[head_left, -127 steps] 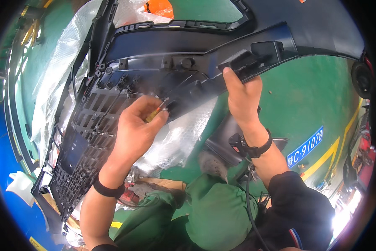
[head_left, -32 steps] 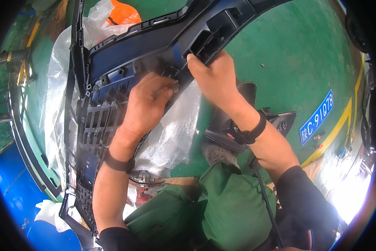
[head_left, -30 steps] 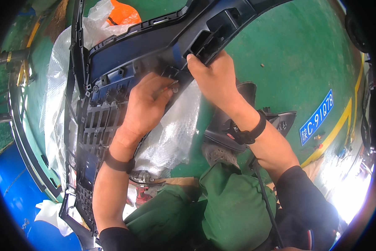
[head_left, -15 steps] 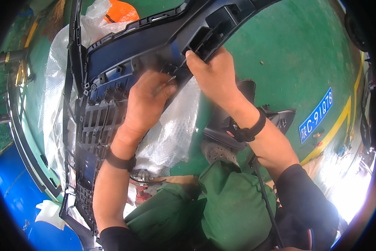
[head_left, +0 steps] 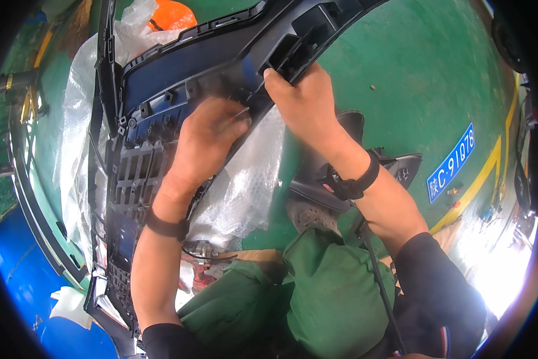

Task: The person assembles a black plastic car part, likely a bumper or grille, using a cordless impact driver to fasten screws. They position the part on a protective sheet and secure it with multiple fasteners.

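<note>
nearest are the knees in green trousers (head_left: 317, 299), with a dark shoe (head_left: 308, 212) on the floor just beyond. the left hand (head_left: 206, 140) lies fingers-down on the black plastic grille panel (head_left: 131, 179), fingertips curled onto its inner edge; it may pinch a thin metal tool, but that is too blurred to tell. the right hand (head_left: 305, 99) is clenched on a boxy bracket (head_left: 293, 48) at the panel's upper bar, fingers hooked into its opening.

the panel rests on clear bubble wrap (head_left: 245, 179), tilted across the lap. with force at that bracket the thin clips could snap, or the panel could slide on the slick wrap.

further off, a blue oblong plate with white characters (head_left: 451, 163) lies on the green floor (head_left: 412, 84) beside a yellow painted line (head_left: 478, 182). an orange bag (head_left: 176, 13) sits behind the panel.
</note>
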Demonstrator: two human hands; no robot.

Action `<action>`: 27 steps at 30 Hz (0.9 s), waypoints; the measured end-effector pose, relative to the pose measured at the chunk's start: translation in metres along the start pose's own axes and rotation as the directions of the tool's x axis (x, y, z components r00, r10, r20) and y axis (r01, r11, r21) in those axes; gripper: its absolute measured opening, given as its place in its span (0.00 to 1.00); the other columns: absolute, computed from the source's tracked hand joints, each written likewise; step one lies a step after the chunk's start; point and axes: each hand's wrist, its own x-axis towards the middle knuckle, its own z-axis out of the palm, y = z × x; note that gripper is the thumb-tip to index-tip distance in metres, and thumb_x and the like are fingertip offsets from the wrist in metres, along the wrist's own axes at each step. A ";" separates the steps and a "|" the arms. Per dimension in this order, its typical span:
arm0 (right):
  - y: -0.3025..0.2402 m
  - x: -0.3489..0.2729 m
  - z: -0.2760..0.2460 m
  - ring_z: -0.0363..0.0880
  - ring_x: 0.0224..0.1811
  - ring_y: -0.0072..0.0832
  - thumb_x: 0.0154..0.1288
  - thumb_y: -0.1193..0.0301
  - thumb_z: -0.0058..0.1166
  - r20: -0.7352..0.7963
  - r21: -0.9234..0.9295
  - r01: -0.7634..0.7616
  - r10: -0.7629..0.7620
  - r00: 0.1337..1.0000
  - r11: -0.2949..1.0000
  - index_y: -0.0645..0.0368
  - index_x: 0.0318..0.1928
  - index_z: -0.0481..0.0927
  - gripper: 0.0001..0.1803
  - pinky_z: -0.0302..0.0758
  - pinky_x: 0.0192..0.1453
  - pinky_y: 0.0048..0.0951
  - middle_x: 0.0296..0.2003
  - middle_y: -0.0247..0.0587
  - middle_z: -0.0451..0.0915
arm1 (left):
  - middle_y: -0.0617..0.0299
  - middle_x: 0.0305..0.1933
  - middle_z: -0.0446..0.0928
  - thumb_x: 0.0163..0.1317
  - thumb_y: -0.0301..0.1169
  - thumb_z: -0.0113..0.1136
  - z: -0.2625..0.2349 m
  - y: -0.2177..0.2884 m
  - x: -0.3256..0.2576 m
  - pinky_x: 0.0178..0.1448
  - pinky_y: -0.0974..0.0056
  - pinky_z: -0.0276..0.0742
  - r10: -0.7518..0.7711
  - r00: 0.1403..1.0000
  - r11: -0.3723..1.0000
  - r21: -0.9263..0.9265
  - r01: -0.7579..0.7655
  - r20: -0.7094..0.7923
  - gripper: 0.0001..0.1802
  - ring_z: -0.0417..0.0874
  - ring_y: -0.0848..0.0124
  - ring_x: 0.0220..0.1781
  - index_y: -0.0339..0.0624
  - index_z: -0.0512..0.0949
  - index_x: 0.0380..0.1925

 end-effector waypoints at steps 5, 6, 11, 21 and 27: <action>0.002 0.001 -0.002 0.68 0.26 0.18 0.68 0.71 0.62 0.015 -0.018 0.002 -0.002 1.000 1.000 0.61 0.31 0.77 0.10 0.71 0.32 0.30 0.22 0.28 0.74 | 0.63 0.40 0.77 0.65 0.19 0.69 -0.002 -0.007 0.003 0.52 0.68 0.74 0.124 0.991 0.986 0.104 -0.128 0.047 0.09 0.78 0.73 0.41 0.35 0.83 0.44; 0.002 0.001 -0.002 0.68 0.26 0.18 0.68 0.71 0.61 0.022 -0.018 0.005 -0.005 1.000 1.000 0.61 0.31 0.77 0.10 0.71 0.32 0.30 0.22 0.28 0.74 | 0.64 0.40 0.77 0.65 0.19 0.68 -0.003 -0.008 0.003 0.52 0.68 0.74 0.149 0.986 0.977 0.146 -0.157 0.069 0.09 0.78 0.73 0.42 0.35 0.83 0.44; 0.001 0.001 0.000 0.72 0.27 0.21 0.66 0.73 0.60 0.014 0.011 -0.001 0.001 1.000 1.000 0.63 0.35 0.76 0.07 0.74 0.34 0.31 0.24 0.34 0.77 | 0.67 0.39 0.77 0.67 0.20 0.68 -0.003 0.005 -0.001 0.52 0.69 0.73 -0.075 0.996 0.988 -0.134 0.079 0.039 0.07 0.76 0.76 0.43 0.36 0.83 0.45; 0.001 0.002 -0.003 0.76 0.27 0.25 0.65 0.74 0.60 0.043 -0.042 -0.048 0.049 0.998 0.998 0.64 0.38 0.76 0.08 0.77 0.35 0.33 0.25 0.38 0.80 | 0.69 0.38 0.76 0.69 0.22 0.68 0.004 -0.012 -0.001 0.52 0.70 0.73 -0.014 1.000 0.998 -0.066 0.015 0.007 0.09 0.75 0.77 0.42 0.37 0.84 0.47; 0.004 0.001 0.001 0.68 0.27 0.17 0.68 0.70 0.61 -0.024 0.029 0.037 -0.037 0.999 0.999 0.60 0.31 0.76 0.10 0.70 0.32 0.29 0.22 0.26 0.74 | 0.72 0.40 0.76 0.70 0.22 0.68 0.001 0.003 -0.003 0.51 0.73 0.72 -0.153 0.986 0.951 -0.260 0.166 0.070 0.13 0.73 0.82 0.42 0.39 0.82 0.53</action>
